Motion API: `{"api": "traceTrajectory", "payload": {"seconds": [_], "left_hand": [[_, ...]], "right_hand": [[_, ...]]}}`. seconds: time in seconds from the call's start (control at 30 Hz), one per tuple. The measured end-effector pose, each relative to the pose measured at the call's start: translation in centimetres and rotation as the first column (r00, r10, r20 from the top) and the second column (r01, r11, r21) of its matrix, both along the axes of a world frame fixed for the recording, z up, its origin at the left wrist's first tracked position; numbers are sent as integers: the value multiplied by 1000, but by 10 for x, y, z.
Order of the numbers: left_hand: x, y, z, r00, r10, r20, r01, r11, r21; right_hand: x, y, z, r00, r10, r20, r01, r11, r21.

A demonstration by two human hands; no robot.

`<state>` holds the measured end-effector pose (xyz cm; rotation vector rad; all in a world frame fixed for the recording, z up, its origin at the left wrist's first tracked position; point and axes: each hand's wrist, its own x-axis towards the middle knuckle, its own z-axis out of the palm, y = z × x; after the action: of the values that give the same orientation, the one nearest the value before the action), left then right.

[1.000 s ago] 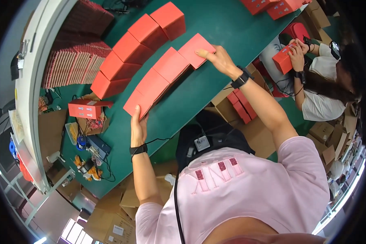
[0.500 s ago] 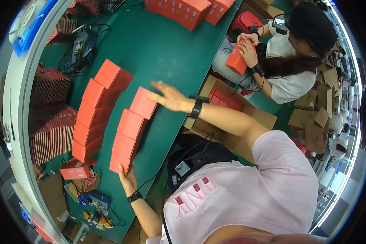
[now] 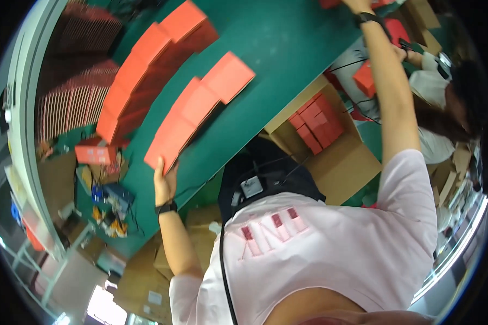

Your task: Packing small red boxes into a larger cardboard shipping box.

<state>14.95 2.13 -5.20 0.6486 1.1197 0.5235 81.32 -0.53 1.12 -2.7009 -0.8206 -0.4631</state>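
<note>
A short row of red boxes (image 3: 198, 103) runs across the green table in front of me. At the row's near end, my left hand (image 3: 166, 181) grips the corner of the last red box (image 3: 160, 149), its thumb against the end and its other fingers partly hidden by the side. My right arm stretches far out to the upper right. My right hand (image 3: 358, 5) is at the top edge of the picture beside some red boxes (image 3: 331, 2), and its fingers are cut off from view. A second, longer row of red boxes (image 3: 141, 70) stands farther left.
Stacks of flat red cardboard (image 3: 78, 103) stand at the table's left side. A lone red box (image 3: 95, 153) sits near tools and cables (image 3: 116, 197). At my right, an open carton (image 3: 344, 173) holds several red boxes. A co-worker (image 3: 439, 108) sits beyond, with a red box (image 3: 364, 80) nearby.
My right hand has left the far end of the short row and reached away to the upper right. My left hand stays at the near end. The whole view has shifted and turned.
</note>
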Motion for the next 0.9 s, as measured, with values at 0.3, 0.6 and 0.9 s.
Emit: {"api": "traceTrajectory", "payload": {"seconds": [0.3, 0.6, 0.9], "left_hand": [[-17, -8, 13, 994, 60, -90, -60, 998, 5], [125, 3, 117, 547, 21, -837, 825, 156, 543], [225, 35, 46, 497, 35, -867, 864, 74, 498]], "right_hand": [[-215, 6, 33, 758, 566, -324, -548, 822, 152], [-221, -23, -37, 498, 569, -654, -480, 809, 338], [-202, -14, -44, 168, 420, -892, -302, 883, 359]]}}
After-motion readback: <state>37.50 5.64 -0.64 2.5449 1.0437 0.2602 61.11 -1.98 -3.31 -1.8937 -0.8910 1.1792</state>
